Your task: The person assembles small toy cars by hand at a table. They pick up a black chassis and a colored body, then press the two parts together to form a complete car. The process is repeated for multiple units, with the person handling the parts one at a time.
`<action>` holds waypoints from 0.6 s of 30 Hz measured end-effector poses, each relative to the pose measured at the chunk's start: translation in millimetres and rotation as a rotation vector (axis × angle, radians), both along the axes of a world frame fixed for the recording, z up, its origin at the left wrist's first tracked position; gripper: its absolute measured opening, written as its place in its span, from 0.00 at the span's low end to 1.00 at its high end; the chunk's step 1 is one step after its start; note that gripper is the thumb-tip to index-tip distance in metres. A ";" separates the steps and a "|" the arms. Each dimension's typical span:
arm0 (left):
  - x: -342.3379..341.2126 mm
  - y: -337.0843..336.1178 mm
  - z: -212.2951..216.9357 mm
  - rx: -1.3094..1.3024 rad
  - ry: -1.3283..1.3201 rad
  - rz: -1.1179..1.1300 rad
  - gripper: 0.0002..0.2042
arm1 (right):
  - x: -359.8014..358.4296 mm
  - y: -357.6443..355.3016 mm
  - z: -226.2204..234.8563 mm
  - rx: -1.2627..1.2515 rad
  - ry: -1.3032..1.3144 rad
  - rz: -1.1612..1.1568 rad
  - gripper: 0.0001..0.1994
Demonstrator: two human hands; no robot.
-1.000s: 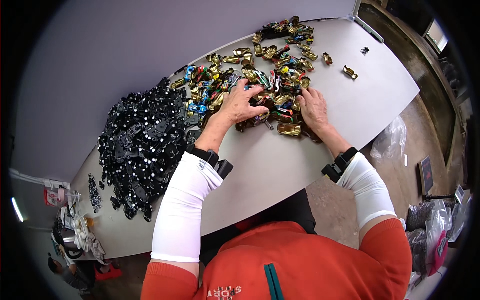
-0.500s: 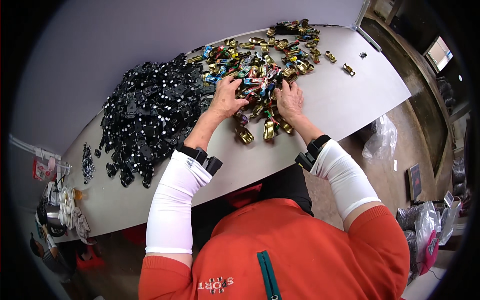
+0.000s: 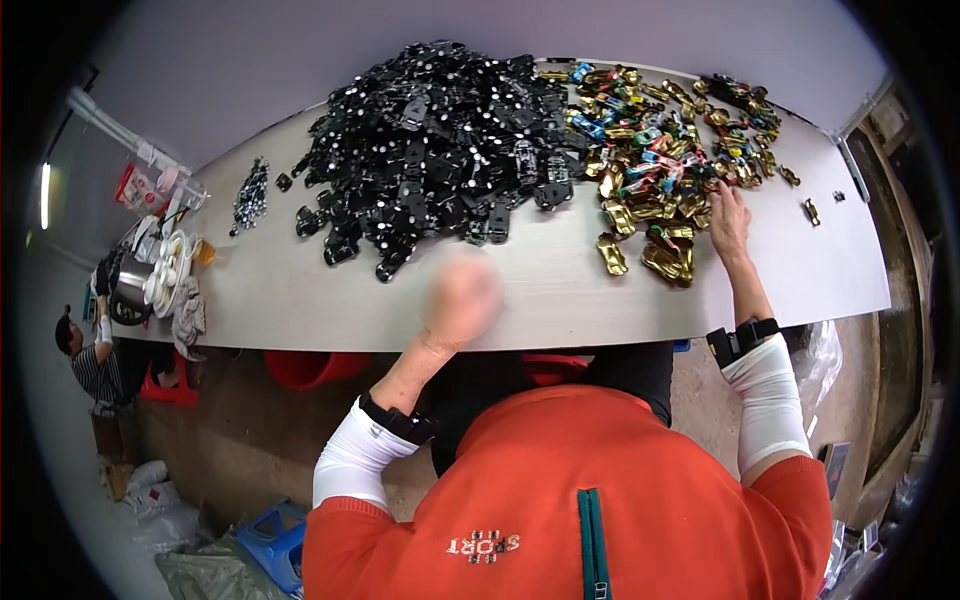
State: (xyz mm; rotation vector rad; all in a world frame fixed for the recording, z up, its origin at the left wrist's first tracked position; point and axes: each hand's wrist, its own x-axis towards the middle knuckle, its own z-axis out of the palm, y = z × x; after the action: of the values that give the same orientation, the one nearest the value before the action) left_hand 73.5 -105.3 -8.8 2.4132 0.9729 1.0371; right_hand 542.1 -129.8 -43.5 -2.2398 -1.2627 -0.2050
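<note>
My left hand (image 3: 463, 298), badly blurred, is over the bare strip of table near the front edge, close to the black pile. Whether it holds anything does not show. My right hand (image 3: 730, 222) rests at the right side of a heap of shiny gold and coloured toy car bodies (image 3: 650, 150). Its fingers are stretched toward the cars and touch the heap's edge, with no held piece visible. To the left of that heap rises a large pile of black toy car bases (image 3: 430, 140) with white dots on them.
A light grey table (image 3: 560, 310) carries everything. Small shiny parts (image 3: 250, 197) lie at its left. Stacked white dishes (image 3: 172, 270), a metal pot (image 3: 130, 287) and a cloth (image 3: 188, 318) crowd the left end. Single gold car (image 3: 811, 212) lies right. Another person (image 3: 88, 345) sits far left.
My left hand has left the gold heap and moved back toward the table's front edge. My right hand stays by the heap's right side. The whole view has swung to the left.
</note>
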 end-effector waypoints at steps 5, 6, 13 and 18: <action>0.1 21.9 13.7 -0.108 -0.022 0.146 0.09 | -61.6 -8.7 57.9 0.258 0.122 0.412 0.12; 10.3 18.7 18.6 -0.170 -0.044 0.115 0.09 | -90.1 -14.0 66.6 0.205 0.145 0.475 0.09; 61.7 2.6 -1.6 -0.297 -0.114 -0.107 0.08 | -146.9 -7.2 82.2 -0.185 0.050 0.462 0.13; 75.4 0.3 2.9 -0.368 -0.184 -0.133 0.07 | -154.1 7.3 62.5 -0.260 -0.054 0.526 0.10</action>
State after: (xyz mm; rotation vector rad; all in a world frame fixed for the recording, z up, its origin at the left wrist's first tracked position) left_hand 148.9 -105.1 -5.9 2.0157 0.8429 0.9216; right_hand 388.0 -122.5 19.1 -2.0221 -1.9463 0.1054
